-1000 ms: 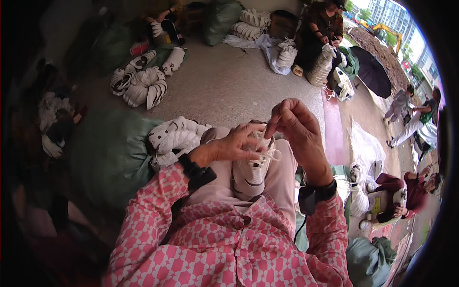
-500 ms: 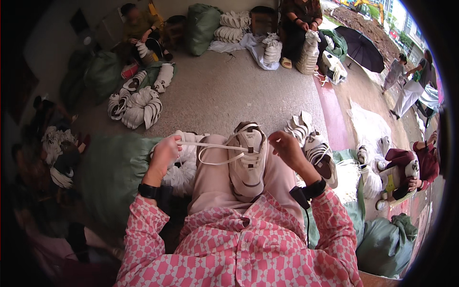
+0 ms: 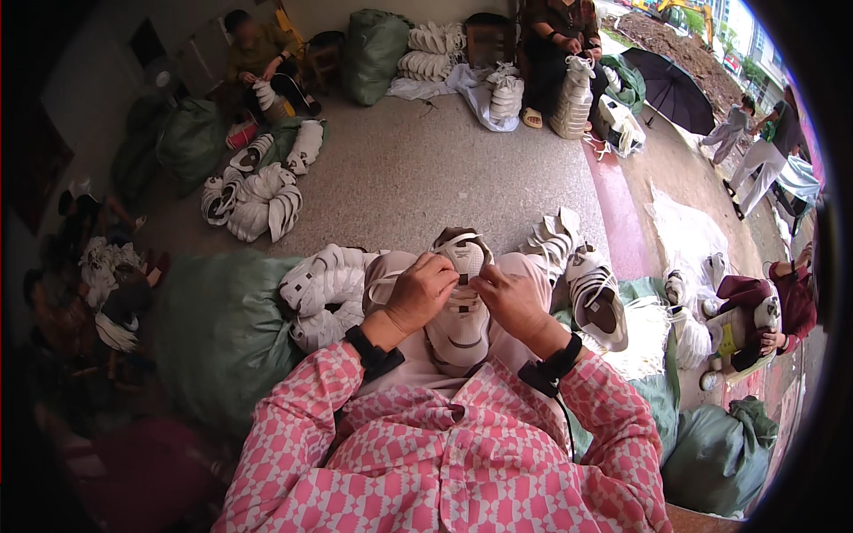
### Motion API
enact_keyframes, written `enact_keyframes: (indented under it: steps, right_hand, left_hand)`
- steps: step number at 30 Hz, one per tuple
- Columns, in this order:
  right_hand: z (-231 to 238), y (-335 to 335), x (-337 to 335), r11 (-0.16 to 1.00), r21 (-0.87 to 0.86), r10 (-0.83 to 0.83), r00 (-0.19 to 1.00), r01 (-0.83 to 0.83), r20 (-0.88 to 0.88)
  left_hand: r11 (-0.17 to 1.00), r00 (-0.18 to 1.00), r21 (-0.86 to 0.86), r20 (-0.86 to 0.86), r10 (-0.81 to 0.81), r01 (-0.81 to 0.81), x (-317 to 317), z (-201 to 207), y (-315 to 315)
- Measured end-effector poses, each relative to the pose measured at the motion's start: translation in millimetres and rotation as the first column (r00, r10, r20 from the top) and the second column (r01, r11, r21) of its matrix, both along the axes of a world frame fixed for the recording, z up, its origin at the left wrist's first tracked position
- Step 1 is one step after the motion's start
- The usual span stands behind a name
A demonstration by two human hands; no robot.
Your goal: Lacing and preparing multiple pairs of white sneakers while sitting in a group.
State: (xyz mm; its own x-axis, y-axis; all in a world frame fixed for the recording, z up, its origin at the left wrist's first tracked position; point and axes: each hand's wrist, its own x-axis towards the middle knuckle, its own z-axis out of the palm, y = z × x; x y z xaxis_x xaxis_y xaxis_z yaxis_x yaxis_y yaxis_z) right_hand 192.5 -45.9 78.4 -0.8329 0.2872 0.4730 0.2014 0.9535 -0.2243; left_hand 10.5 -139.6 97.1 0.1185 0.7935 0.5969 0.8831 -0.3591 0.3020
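Observation:
A white sneaker (image 3: 459, 324) lies on my lap, toe pointing away from me. My left hand (image 3: 421, 290) and my right hand (image 3: 509, 299) meet over its middle, both pinching the white lace (image 3: 384, 286), which loops out to the left. Both wrists wear black bands below pink checked sleeves. The fingertips hide the eyelets they touch.
White sneakers are heaped to my left (image 3: 320, 286) and right (image 3: 591, 289). A large green sack (image 3: 222, 329) lies at my left, another (image 3: 720, 453) at lower right. Other people sit at the far side with shoe piles (image 3: 258, 195). A black umbrella (image 3: 671, 89) lies at upper right.
My hands were spread apart pulling the lace tight half a second ago; they have come together over the sneaker's middle. A second ago they were raised above it.

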Motion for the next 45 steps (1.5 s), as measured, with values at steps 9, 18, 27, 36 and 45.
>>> enact_keyframes:
  steps: [9,18,27,36,45]
  right_hand:
    - [6.1,9.7,-12.0,0.949,-0.314,-0.047,0.999,0.045,0.001]
    - [0.6,24.4,-19.4,0.866,-0.5,0.019,0.999,0.0,0.034]
    - [-0.2,33.7,-10.9,0.715,-0.685,0.09,0.99,-0.139,-0.106]
    - [-9.3,35.2,1.3,0.157,-0.952,0.028,0.965,-0.264,-0.262]
    - [-15.1,31.7,1.6,-0.059,-0.899,-0.086,0.899,-0.435,-0.429]
  left_hand:
    - [0.996,0.996,-0.054,-0.054,0.075,-0.077,3.7,-7.9,7.9]
    - [0.914,0.988,-0.403,0.115,0.099,-0.044,-14.4,-12.4,21.7]
    - [0.751,0.941,-0.658,0.286,0.182,0.055,-51.9,-10.1,27.1]
    - [0.957,0.981,-0.242,0.068,0.181,-0.16,-30.3,-18.2,-29.4]
    - [0.879,0.163,-0.318,0.947,0.276,0.357,-49.7,61.2,-93.8]
